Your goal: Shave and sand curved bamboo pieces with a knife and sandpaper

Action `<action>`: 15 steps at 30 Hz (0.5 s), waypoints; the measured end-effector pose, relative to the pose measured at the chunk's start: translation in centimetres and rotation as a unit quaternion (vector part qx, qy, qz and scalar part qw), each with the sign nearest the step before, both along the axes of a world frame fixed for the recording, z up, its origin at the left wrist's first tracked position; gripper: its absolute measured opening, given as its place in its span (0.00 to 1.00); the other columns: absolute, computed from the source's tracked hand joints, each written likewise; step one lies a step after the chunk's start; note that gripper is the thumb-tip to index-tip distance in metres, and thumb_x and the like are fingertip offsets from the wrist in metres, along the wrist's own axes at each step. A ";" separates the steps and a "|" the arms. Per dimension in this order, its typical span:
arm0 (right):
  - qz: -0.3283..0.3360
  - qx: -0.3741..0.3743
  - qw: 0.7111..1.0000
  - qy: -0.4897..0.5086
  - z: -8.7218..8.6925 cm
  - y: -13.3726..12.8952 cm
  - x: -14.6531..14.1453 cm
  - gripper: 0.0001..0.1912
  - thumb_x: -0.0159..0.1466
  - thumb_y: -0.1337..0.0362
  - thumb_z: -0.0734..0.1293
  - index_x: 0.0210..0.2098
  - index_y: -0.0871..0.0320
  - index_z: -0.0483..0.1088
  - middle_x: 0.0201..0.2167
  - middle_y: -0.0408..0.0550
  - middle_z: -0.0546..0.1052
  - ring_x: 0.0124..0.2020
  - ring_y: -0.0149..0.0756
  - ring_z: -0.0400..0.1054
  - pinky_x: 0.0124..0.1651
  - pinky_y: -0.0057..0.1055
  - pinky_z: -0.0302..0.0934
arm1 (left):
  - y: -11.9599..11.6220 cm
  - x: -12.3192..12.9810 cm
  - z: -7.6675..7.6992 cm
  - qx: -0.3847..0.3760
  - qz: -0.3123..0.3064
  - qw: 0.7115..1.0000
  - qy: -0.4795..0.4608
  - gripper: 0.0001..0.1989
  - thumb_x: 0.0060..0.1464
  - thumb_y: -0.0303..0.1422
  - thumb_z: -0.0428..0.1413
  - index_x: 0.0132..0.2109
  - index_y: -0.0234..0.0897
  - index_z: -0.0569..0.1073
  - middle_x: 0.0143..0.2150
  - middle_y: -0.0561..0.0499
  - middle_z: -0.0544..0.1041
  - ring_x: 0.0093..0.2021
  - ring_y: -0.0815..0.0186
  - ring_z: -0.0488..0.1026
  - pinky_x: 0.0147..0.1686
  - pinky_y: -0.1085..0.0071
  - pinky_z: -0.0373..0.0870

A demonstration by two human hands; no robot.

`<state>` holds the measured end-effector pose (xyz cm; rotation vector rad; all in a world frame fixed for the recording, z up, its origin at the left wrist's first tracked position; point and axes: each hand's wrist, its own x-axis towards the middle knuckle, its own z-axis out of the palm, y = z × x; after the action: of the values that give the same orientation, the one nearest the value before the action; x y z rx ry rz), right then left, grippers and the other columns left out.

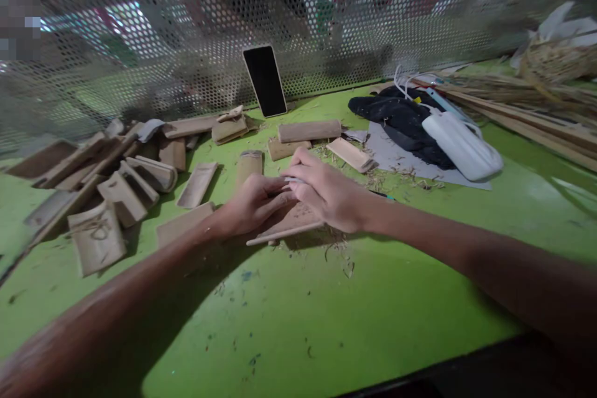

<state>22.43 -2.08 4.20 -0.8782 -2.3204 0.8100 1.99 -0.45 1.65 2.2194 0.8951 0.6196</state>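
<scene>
Right hand: the person's right hand point(326, 191) is bent inward, its fingers drawn narrow on a thin pale strip point(293, 180), perhaps a blade; blur hides its shape.
Left hand: the left hand point(252, 204) meets the right over the work, its fingers lying on the wood; whether they close round an edge cannot be told.
Piece in work: a curved wooden piece point(291, 224) lies under both hands, hollow face up, above the near part of the green table point(396, 305).
Progress: shavings point(349, 268) beside it suggest some surface is already pared away; the covered part hides how much is left.
Other pieces: a heap of similar wooden pieces point(121, 199) sits to the left, and a rounded block point(310, 131) lies beyond the hands; which are finished is unclear.
Farther out: a propped phone point(265, 81), dark cloth point(396, 121), a white device point(461, 146), long strips point(536, 124) and a perforated screen point(186, 31).
</scene>
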 end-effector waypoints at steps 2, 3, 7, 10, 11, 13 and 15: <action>-0.027 -0.022 0.999 -0.003 -0.1 0.0 0.0 0.17 0.75 0.61 0.52 0.29 0.56 0.59 0.35 0.48 0.64 0.33 0.35 0.58 0.40 0.38 0.57 | 0.0 0.0 0.0 -0.008 -0.001 1.000 0.006 0.18 0.67 0.42 0.52 0.36 0.32 0.77 0.27 0.52 0.75 0.26 0.71 0.67 0.26 0.76 0.64; -0.033 -0.024 0.999 -0.003 -0.1 0.0 0.1 0.18 0.75 0.62 0.52 0.29 0.55 0.59 0.34 0.47 0.64 0.33 0.35 0.59 0.41 0.38 0.57 | 0.0 0.0 0.0 -0.011 -0.002 1.000 0.007 0.19 0.67 0.42 0.52 0.37 0.32 0.77 0.28 0.51 0.76 0.27 0.70 0.68 0.27 0.76 0.65; -0.033 0.005 0.999 -0.017 0.0 0.2 0.2 0.14 0.73 0.63 0.56 0.30 0.56 0.60 0.36 0.47 0.65 0.32 0.33 0.58 0.39 0.37 0.56 | 0.0 0.1 -0.2 -0.023 0.004 1.000 0.010 0.20 0.66 0.45 0.53 0.39 0.31 0.79 0.32 0.49 0.79 0.31 0.68 0.71 0.30 0.75 0.67; -0.067 -0.037 0.996 -0.036 0.1 0.5 0.5 0.13 0.72 0.63 0.60 0.29 0.56 0.60 0.31 0.44 0.65 0.27 0.30 0.56 0.32 0.34 0.53 | 0.1 0.2 -0.2 -0.054 0.034 0.998 -0.001 0.20 0.65 0.46 0.54 0.41 0.32 0.80 0.35 0.48 0.81 0.33 0.67 0.73 0.32 0.74 0.68; -0.077 -0.052 0.995 -0.035 0.2 0.6 0.5 0.13 0.72 0.63 0.60 0.30 0.56 0.61 0.29 0.43 0.65 0.26 0.30 0.55 0.31 0.33 0.52 | 0.1 0.2 -0.2 -0.068 0.045 0.997 -0.011 0.20 0.65 0.46 0.55 0.41 0.32 0.80 0.34 0.48 0.80 0.33 0.67 0.72 0.32 0.74 0.68; -0.088 -0.040 0.995 -0.023 0.4 0.7 0.7 0.12 0.72 0.64 0.61 0.31 0.57 0.63 0.26 0.41 0.64 0.25 0.30 0.55 0.30 0.33 0.51 | 0.3 0.2 0.0 -0.103 0.061 0.992 -0.030 0.20 0.63 0.47 0.57 0.41 0.32 0.80 0.33 0.49 0.79 0.32 0.68 0.72 0.30 0.74 0.68; -0.075 0.022 0.997 -0.003 0.5 0.6 0.7 0.10 0.71 0.67 0.61 0.31 0.58 0.64 0.28 0.43 0.65 0.27 0.31 0.56 0.32 0.33 0.53 | 0.6 0.0 0.2 -0.153 0.056 0.986 -0.033 0.19 0.60 0.47 0.60 0.42 0.32 0.80 0.33 0.49 0.79 0.32 0.67 0.73 0.30 0.74 0.69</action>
<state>23.11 -1.49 4.74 -1.0218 -2.2376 0.6908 2.02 0.11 1.88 1.8751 1.0125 0.5629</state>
